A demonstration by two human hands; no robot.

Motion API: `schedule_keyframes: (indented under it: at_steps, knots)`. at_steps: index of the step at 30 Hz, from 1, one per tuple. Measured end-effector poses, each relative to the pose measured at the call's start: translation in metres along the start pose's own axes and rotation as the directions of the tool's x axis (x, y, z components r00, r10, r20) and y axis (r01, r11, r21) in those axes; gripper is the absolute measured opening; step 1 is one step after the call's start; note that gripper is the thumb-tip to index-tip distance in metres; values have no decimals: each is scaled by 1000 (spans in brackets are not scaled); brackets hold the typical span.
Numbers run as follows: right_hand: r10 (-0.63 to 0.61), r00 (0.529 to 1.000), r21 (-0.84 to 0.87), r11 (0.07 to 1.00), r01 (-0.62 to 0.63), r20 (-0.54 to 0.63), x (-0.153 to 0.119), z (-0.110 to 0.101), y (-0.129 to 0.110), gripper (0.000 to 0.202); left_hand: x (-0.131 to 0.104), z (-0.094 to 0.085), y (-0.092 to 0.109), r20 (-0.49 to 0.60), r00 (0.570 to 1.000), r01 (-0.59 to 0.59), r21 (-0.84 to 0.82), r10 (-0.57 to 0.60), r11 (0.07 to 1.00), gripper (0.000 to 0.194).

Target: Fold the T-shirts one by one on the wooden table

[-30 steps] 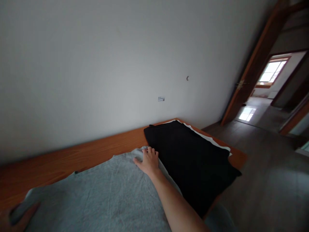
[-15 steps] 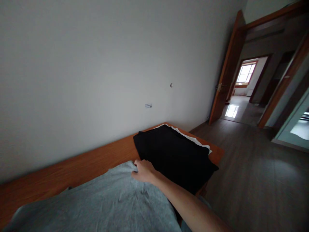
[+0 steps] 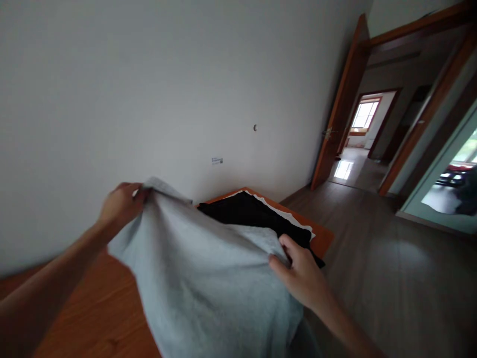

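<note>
A grey piece of clothing [image 3: 208, 278], its exact kind not clear, hangs raised between my two hands. My left hand [image 3: 122, 201] pinches its upper left corner. At its upper right edge, my right hand [image 3: 298, 268] grips the cloth between thumb and fingers. The top edge sags a little between them, and the lower part drops out of the frame. Behind the grey cloth, black clothing [image 3: 249, 209] lies flat on the wooden table, partly covered from view. A white cloth edge [image 3: 286, 215] sticks out from under the black one.
The brown wooden table [image 3: 100, 298] runs along a pale wall [image 3: 149, 99]. To the right are the wood floor [image 3: 372, 263], an open wooden door [image 3: 341, 104] and a doorway. A glass or mirror panel [image 3: 443, 189] stands at the far right.
The grey clothing has come up off the table and is now held in the air. My left hand has entered the view, gripping it; my right hand has moved to the right with its edge.
</note>
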State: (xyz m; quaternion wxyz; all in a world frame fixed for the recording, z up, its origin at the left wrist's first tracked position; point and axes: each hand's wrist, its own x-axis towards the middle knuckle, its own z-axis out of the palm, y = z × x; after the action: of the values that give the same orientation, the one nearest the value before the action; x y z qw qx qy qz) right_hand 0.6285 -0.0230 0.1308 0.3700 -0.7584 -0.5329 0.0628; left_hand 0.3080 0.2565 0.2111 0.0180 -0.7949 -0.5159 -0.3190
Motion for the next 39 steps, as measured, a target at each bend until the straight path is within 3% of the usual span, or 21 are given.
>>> schedule_keyframes:
  at_steps: [2, 4, 6, 8, 10, 11, 13, 14, 18, 21, 23, 26, 29, 32, 35, 39]
  knots:
    - [97, 991, -197, 974, -113, -89, 15, -13, 21, 14, 40, 30, 46, 30, 997, -67, -141, 72, 988, 65]
    - [185, 976, -431, 875, -218, -119, 24, -23, 45, 20, 60, 58, 84, 43, 991, -110, -239, 124, 965, 70]
    - [265, 958, -574, 769, -281, -114, 23, -28, 70, 27, 53, 79, 108, 108, 971, -171, -313, 214, 934, 70]
    - [299, 948, -623, 724, -297, -105, 15, -27, 87, 30, 22, 90, 115, 191, 916, -268, -365, 354, 892, 57]
    - [304, 951, -619, 735, -276, -62, 5, -20, 93, 31, -25, 92, 104, 316, 786, -409, -380, 532, 830, 47]
    - [300, 953, -609, 751, -256, -31, 1, -14, 91, 30, -51, 91, 94, 371, 751, -426, -358, 546, 830, 45]
    - [271, 962, -579, 790, -201, 36, -3, 1, 77, 27, -104, 90, 62, 458, 737, -397, -302, 497, 867, 45]
    - [241, 968, -566, 809, -162, 66, -3, 10, 66, 25, -128, 89, 42, 473, 749, -376, -272, 464, 886, 43]
    - [45, 972, -500, 862, 79, 231, 1, 54, 7, 19, -204, 84, -50, 426, 885, -191, -36, 188, 981, 43]
    - [-125, 921, -392, 877, 276, 368, 0, 96, -41, 17, -242, 69, -107, 285, 958, -45, 104, 14, 994, 40]
    - [-257, 868, -292, 869, 400, 426, -2, 129, -68, 21, -261, 57, -128, 193, 980, 29, 130, -54, 991, 39]
    - [-402, 804, -151, 849, 507, 437, -7, 186, -99, 39, -279, 45, -140, 107, 989, 95, 109, -107, 989, 39]
    - [-494, 761, -58, 823, 566, 422, -13, 243, -115, 56, -288, 40, -136, 89, 988, 119, 63, -124, 991, 40]
    - [-553, 753, 2, 807, 591, 357, -17, 286, -122, 44, -290, 34, -126, 87, 984, 160, -34, -156, 987, 40]
    - [-610, 760, 82, 789, 609, 225, -16, 309, -125, 33, -290, 28, -119, 61, 974, 227, -185, -220, 956, 38]
    - [-683, 724, 232, 724, 650, 102, -12, 325, -133, 22, -292, 26, -118, 31, 962, 271, -198, -270, 942, 37]
